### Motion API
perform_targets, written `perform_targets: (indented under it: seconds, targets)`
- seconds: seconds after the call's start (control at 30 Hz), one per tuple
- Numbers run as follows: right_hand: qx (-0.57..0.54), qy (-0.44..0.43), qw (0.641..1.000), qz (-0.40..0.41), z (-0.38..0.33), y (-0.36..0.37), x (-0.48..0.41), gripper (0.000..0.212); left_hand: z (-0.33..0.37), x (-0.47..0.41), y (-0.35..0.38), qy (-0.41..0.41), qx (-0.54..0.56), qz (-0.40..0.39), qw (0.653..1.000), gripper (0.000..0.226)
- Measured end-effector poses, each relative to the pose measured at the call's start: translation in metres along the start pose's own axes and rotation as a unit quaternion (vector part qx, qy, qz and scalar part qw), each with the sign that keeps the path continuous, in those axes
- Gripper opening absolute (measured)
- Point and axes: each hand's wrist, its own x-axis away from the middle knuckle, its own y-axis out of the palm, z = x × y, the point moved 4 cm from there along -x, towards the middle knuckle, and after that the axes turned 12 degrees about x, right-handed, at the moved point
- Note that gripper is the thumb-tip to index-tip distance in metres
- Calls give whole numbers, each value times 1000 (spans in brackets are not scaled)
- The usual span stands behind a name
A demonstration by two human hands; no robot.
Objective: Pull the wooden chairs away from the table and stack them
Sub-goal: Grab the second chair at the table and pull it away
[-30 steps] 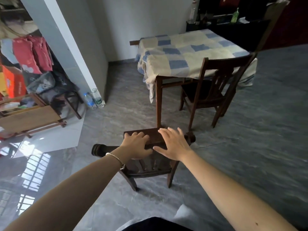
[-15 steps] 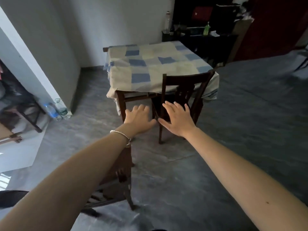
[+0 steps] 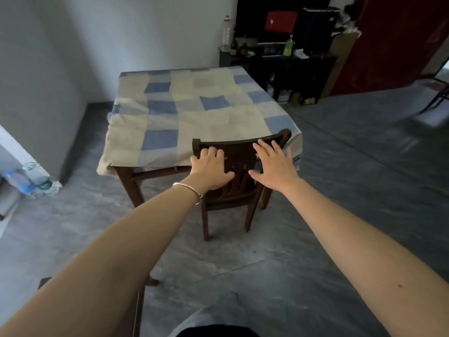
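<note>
A dark wooden chair (image 3: 239, 190) stands tucked against the near side of the table (image 3: 194, 113), which wears a blue and cream checked cloth. Both my arms stretch toward its backrest. My left hand (image 3: 211, 169), with a bracelet on the wrist, hovers over the left part of the backrest, fingers apart. My right hand (image 3: 274, 164) is spread open over the right part. Neither hand grips the rail. A piece of another wooden chair (image 3: 139, 310) shows at the bottom left, mostly hidden by my left forearm.
Plastic bottles (image 3: 31, 181) stand on the floor by the wall corner at left. A dark shelf unit (image 3: 286, 69) with bottles and boxes is behind the table. Grey tiled floor (image 3: 340, 190) lies open to the right.
My hands left the first chair, which now sits behind me at lower left. I have come closer to the second chair, and both hands are now over its backrest.
</note>
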Motion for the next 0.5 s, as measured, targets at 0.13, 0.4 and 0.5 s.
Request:
perform_targets:
  seconds: [0.13, 0.4, 0.5]
  targets:
    - [9, -13, 1000, -21, 35, 26, -69, 82, 4, -75, 8, -20, -8, -4, 1000, 69]
    - [21, -65, 992, -105, 76, 111, -177, 88, -13, -177, 48, -81, -4, -46, 996, 71]
    - [36, -96, 987, -122, 81, 136, -206, 91, -19, -205, 70, -101, 8, -60, 993, 73]
